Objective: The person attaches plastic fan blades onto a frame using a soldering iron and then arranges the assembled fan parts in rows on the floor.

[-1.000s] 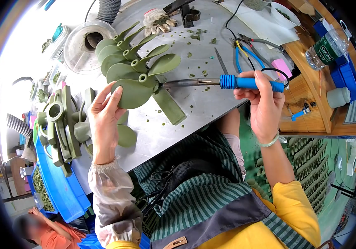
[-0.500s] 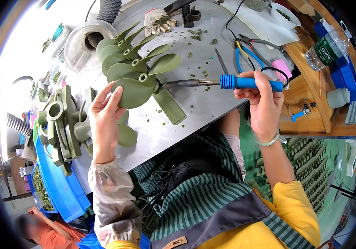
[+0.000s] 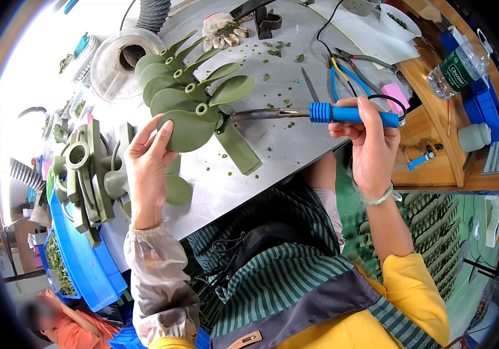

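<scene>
My left hand [image 3: 151, 166] pinches the edge of the nearest blade on a green wax propeller assembly [image 3: 188, 132], a row of several propellers joined to a bar. My right hand [image 3: 372, 142] is closed around the blue handle of a soldering iron [image 3: 351, 115]. The iron's dark metal shaft points left, its tip at the joint beneath the nearest propeller hub; whether it touches the wax cannot be made out. More green wax parts [image 3: 83, 174] stand left of my left hand.
Green scraps dot the grey table [image 3: 220, 192]. Near the back lie a glove [image 3: 223, 29], pliers [image 3: 371, 60] and a thin blade [image 3: 309, 84]. A clear tub with a duct [image 3: 107, 72] stands at the back left. A bottle [image 3: 453, 72] is on the right. Another person [image 3: 69, 320] sits at lower left.
My right hand and the soldering iron have shifted very slightly to the right. My left hand and the wax propeller assembly look nearly unmoved.
</scene>
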`<move>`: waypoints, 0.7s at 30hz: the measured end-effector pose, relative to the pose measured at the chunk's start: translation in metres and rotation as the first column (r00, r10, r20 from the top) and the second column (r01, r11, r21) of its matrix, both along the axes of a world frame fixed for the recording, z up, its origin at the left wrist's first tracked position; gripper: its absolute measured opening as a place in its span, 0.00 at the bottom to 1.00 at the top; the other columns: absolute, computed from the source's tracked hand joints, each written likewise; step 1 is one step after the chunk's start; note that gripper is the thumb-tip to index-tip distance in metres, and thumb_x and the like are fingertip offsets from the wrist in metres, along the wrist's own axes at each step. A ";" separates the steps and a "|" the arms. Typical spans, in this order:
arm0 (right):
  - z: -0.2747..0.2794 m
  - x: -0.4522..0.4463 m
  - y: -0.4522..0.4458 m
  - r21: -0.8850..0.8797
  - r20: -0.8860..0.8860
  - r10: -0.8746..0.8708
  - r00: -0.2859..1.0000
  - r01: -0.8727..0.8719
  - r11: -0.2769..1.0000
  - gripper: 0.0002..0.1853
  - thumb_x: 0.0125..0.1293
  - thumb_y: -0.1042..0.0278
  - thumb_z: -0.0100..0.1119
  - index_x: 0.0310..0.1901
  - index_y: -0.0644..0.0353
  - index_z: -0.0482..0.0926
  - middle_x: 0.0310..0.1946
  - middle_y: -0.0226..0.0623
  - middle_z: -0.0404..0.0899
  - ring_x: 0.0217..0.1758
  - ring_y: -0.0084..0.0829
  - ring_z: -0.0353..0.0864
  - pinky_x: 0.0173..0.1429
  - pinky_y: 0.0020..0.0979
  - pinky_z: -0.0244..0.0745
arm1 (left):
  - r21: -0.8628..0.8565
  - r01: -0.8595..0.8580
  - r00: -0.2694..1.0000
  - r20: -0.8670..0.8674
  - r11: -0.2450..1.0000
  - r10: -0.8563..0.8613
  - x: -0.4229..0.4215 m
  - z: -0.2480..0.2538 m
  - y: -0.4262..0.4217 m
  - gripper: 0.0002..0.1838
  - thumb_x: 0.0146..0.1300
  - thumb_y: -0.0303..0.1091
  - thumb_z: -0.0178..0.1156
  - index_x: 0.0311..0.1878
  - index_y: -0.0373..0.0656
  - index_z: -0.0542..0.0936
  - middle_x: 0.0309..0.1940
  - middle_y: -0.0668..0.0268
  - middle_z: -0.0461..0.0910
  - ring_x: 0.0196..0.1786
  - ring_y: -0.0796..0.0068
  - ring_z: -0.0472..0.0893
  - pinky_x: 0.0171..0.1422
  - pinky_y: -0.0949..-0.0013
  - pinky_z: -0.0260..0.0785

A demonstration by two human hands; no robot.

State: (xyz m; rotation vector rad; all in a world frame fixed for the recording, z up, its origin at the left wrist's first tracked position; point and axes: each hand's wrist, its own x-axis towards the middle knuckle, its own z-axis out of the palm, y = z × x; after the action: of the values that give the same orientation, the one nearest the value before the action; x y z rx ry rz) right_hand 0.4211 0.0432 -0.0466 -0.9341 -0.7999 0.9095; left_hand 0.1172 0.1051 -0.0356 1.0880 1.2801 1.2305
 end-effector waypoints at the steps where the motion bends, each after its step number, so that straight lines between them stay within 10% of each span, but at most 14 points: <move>1: 0.001 0.000 0.000 -0.003 0.007 -0.008 1.000 0.008 1.000 0.17 0.72 0.65 0.51 0.38 0.74 0.80 0.29 0.42 0.82 0.27 0.30 0.84 0.34 0.28 0.82 | -0.001 0.001 1.000 0.002 1.000 -0.001 0.000 0.000 0.000 0.16 0.66 0.29 0.61 0.56 0.35 0.77 0.44 0.61 0.84 0.42 0.77 0.85 0.45 0.77 0.80; 21: 0.022 0.041 -0.022 0.015 0.060 -0.077 0.995 0.076 0.997 0.16 0.71 0.65 0.52 0.36 0.73 0.80 0.29 0.40 0.82 0.25 0.28 0.82 0.33 0.27 0.80 | -0.041 -0.011 0.994 -0.111 0.999 0.007 0.004 0.010 -0.002 0.17 0.65 0.34 0.63 0.55 0.39 0.79 0.39 0.65 0.84 0.38 0.81 0.83 0.40 0.80 0.75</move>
State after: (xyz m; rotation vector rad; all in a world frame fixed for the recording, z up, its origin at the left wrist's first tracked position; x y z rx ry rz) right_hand 0.4624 0.0210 -0.0245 -0.9785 -0.8154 0.8121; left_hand 0.1216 0.1026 -0.0258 1.1347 1.3898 1.1588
